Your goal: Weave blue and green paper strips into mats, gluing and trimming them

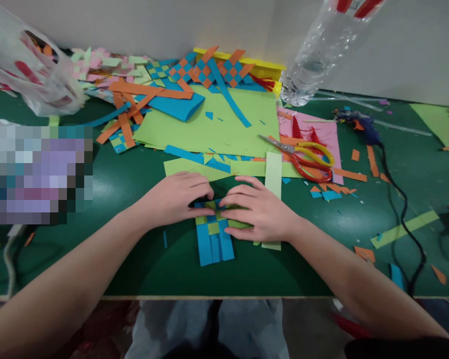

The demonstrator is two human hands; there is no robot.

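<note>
A small paper weaving of blue and yellow-green strips lies on the table before me, with blue flaps hanging toward the near edge. My left hand is closed on its upper left part, thumb on the checks and fingers curled above. Over the right side, my right hand lies with fingers spread, fingertips touching the weaving. Yellow-green strip ends show beneath those fingers. A pale green paper strip runs under the right hand. The weaving's upper edge is partly hidden by both hands.
Scissors with red and yellow handles lie beyond my right hand. Green sheets and woven paper fish are behind. A water bottle, a corded blue tool and a plastic bag stand around. Paper scraps are scattered about.
</note>
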